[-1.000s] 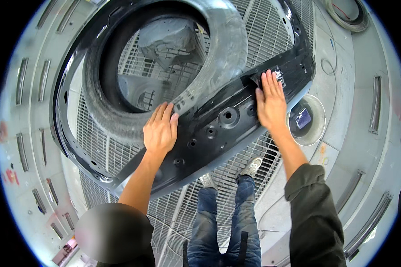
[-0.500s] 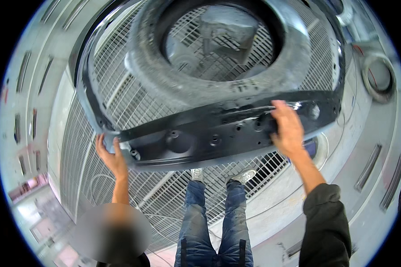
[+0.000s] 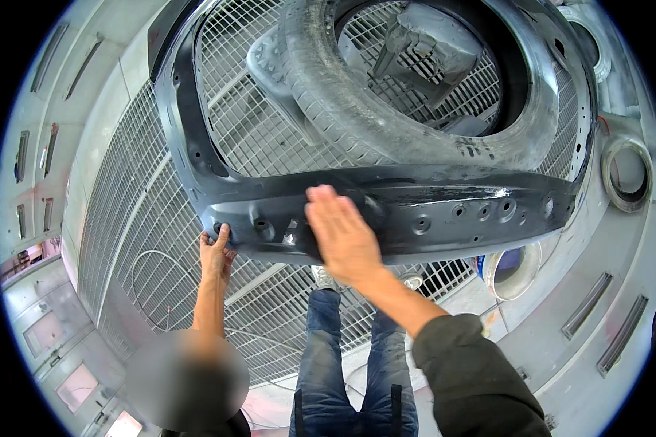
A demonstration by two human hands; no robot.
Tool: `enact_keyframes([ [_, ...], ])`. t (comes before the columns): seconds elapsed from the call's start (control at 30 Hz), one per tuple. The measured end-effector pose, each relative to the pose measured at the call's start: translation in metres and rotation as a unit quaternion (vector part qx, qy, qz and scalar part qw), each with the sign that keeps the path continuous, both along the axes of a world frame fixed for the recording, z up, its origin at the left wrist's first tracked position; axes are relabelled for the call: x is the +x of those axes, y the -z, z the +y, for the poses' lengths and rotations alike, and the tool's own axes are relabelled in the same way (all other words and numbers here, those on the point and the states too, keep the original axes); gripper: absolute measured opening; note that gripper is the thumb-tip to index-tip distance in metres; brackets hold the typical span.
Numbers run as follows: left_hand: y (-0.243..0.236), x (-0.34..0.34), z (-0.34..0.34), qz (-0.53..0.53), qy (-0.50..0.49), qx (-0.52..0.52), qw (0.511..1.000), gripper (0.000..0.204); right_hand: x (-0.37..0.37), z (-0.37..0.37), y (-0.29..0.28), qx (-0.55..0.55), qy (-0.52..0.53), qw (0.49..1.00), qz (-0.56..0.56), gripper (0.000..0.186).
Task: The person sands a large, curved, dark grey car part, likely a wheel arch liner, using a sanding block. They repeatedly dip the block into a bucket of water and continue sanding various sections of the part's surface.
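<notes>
A black car body panel frame (image 3: 444, 247) with holes and recesses lies around an upright-facing dusty tyre (image 3: 357, 131). My left hand (image 3: 219, 244) grips the panel's lower left corner, thumb on top and fingers curled at the edge. My right hand (image 3: 342, 237) lies flat over the left-middle of the wide lower band, fingers stretched out; whether anything is under the palm is hidden.
Grated metal flooring (image 3: 138, 211) surrounds my shoes. A can (image 3: 517, 271) stands under the panel's right part. A ring-shaped container (image 3: 627, 175) lies at the right. Inside the tyre is a grey wrapped lump (image 3: 430, 51). A cable loops on the grating at lower left.
The panel's wide band has turned nearly level in view. My left hand has moved to its left corner and gripped it; my right hand has slid leftward along the band.
</notes>
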State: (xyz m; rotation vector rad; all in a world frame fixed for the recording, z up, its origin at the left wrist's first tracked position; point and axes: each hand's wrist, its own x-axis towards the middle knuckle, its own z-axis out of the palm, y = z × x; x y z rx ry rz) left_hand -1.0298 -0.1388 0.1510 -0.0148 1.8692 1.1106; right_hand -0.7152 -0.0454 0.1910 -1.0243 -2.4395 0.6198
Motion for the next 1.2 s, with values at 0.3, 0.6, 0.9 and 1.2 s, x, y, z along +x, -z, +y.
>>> enact_keyframes([
  [0.3, -0.003, 0.0, -0.003, 0.014, 0.024, -0.027, 0.999, 0.064, 0.074, 0.056, -0.04, -0.041, -0.085, 0.988, -0.119, 0.076],
  [0.6, -0.016, 0.009, 0.013, -0.012, 0.05, -0.031, 0.998, 0.069, 0.02, 0.018, -0.018, -0.027, 0.117, 0.983, -0.139, 0.11],
  [0.9, -0.009, -0.006, 0.002, -0.021, 0.044, -0.037, 0.998, 0.077, 0.022, 0.047, -0.028, 0.004, -0.017, 0.997, -0.079, 0.072],
  [1.2, 0.008, -0.005, 0.002, -0.028, 0.05, 0.013, 0.998, 0.073, 0.103, 0.029, -0.012, 0.044, 0.384, 0.905, -0.179, 0.065],
])
